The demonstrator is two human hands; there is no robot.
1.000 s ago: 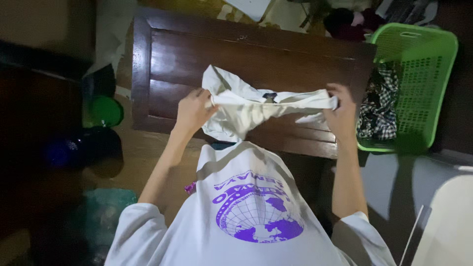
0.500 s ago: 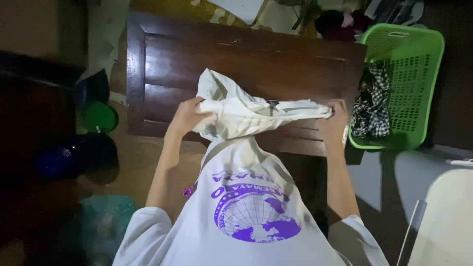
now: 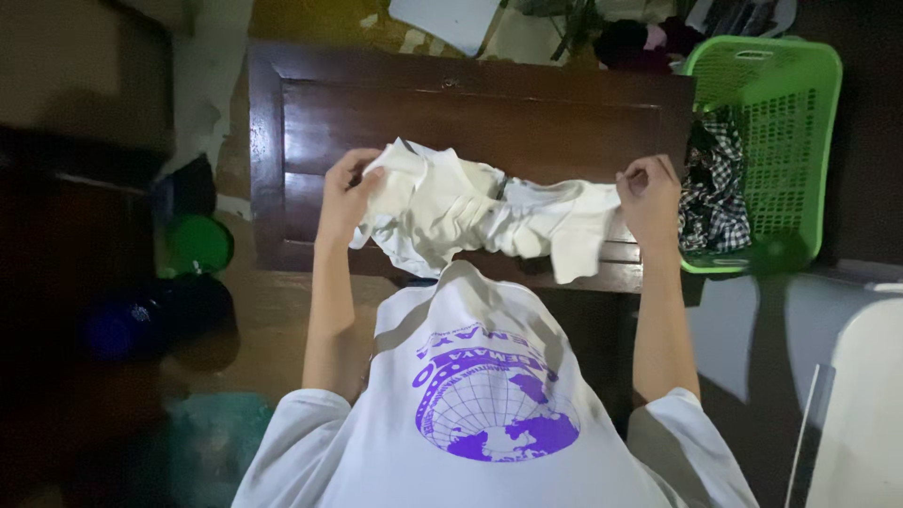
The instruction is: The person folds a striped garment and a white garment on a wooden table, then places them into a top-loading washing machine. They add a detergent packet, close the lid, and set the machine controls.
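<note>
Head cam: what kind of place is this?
Probably a room at home, laundry being handled. Both hands hold a cream garment over a dark wooden table; a green laundry basket with a checked cloth stands beside it.

Garment (image 3: 480,216) stretched over counter (image 3: 564,113), left hand (image 3: 346,188) at its left end, right hand (image 3: 651,193) at its right. Basket (image 3: 781,122) right of counter, checked cloth (image 3: 712,183) inside.

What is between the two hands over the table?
In the head view, a crumpled cream garment stretches between the left hand and right hand, both gripping it.
</note>
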